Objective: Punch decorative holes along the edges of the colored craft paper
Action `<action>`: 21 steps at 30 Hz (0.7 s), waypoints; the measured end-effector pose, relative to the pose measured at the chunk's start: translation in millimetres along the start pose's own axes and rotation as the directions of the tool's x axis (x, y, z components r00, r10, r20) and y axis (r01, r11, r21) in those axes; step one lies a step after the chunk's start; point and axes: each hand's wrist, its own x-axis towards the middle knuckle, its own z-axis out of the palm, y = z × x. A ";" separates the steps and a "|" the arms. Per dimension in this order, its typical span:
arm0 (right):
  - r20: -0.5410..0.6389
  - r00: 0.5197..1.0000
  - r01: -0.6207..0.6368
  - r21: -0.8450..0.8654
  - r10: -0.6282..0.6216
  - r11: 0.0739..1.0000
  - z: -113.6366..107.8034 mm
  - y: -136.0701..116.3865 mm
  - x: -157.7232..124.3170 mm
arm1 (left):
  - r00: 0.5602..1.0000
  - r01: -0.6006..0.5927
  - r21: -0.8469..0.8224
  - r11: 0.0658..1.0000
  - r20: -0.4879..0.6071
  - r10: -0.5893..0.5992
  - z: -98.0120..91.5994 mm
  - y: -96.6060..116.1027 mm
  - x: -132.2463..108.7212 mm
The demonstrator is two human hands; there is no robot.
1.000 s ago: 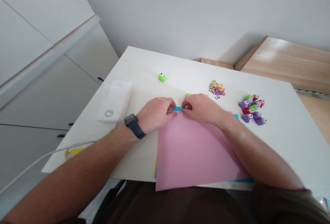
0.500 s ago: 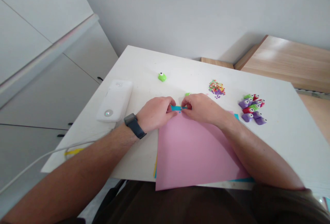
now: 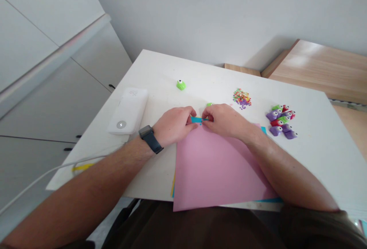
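A pink sheet of paper (image 3: 218,168) lies on top of blue paper (image 3: 196,120) and a yellow sheet. My left hand (image 3: 177,125) pinches the pink sheet's far edge between thumb and fingers. Close beside it, my right hand (image 3: 226,121) grips the same edge with bent fingers, their tips partly hidden. A strip of blue shows between the two hands, and a small blue dot is visible in the pink near the edge. Just beyond my right hand, a small green one-eyed figure (image 3: 210,104) is partly covered by the fingers.
Another green one-eyed figure (image 3: 181,85) stands farther back. Coloured paper bits (image 3: 242,98) lie in a pile. Several green, red and purple figures (image 3: 282,121) cluster at right. At left are a white power bank (image 3: 129,111), a cable (image 3: 57,168) and a yellow item (image 3: 83,167).
Both hands keep their hold at the paper's far edge. The view has shifted very slightly, and the power bank's display reads differently.
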 end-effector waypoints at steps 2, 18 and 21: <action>0.001 1.000 -0.007 -0.001 0.007 1.000 0.5 -0.3 0.3 | 1.000 0.005 0.003 1.000 0.001 -0.005 -0.3 0.4 0.0; -0.019 1.000 -0.002 -0.001 0.002 1.000 2.6 -0.7 0.7 | 1.000 0.004 0.001 1.000 0.013 -0.004 -1.2 1.3 -0.2; -0.018 1.000 -0.005 0.006 0.006 1.000 2.5 -1.4 0.3 | 1.000 0.007 0.001 1.000 0.011 -0.007 -1.6 1.8 0.2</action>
